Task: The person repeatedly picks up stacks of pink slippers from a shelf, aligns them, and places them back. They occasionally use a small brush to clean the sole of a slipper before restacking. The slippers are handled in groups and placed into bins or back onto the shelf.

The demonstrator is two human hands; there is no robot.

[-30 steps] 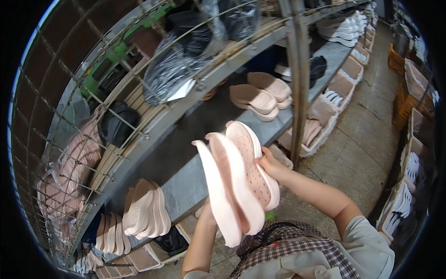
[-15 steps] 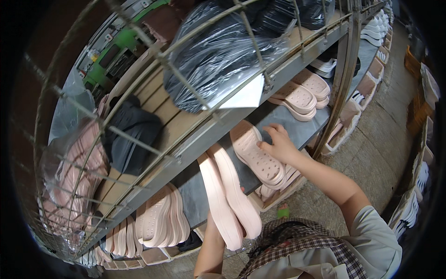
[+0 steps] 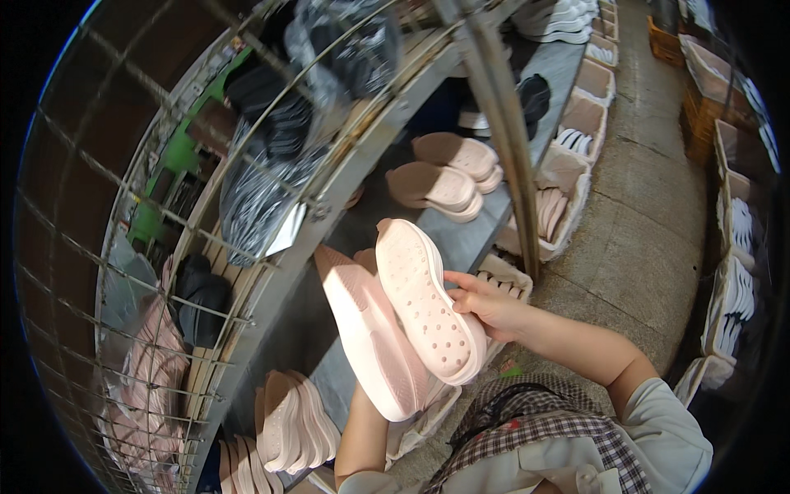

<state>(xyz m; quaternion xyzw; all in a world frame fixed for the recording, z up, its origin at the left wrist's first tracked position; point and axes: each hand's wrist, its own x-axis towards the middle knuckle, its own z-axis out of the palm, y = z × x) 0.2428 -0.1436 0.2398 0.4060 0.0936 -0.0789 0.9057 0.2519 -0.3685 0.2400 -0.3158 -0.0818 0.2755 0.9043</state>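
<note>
My right hand (image 3: 491, 309) grips the outer edge of a pale pink shoe sole (image 3: 432, 309), its dotted inner face turned up toward me. Beside it on the left, partly overlapped by it, more pale pink soles (image 3: 370, 337) stand tilted with a smooth sidewall showing. My left forearm (image 3: 362, 432) comes up beneath these soles. The left hand itself is hidden behind them and supports them from below. Both hands are above the grey shelf (image 3: 362, 216), close to its near edge.
Pink soles (image 3: 444, 185) lie paired further along the shelf; several more (image 3: 296, 424) stand nearer, to the left. A metal post (image 3: 502, 123) and wire mesh (image 3: 107, 173) frame the rack. Lined baskets (image 3: 564, 202) holding soles line the aisle floor (image 3: 629, 239).
My right hand has closed on the dotted sole and brought it off the shelf against the soles over my left hand. The view has shifted right along the rack.
</note>
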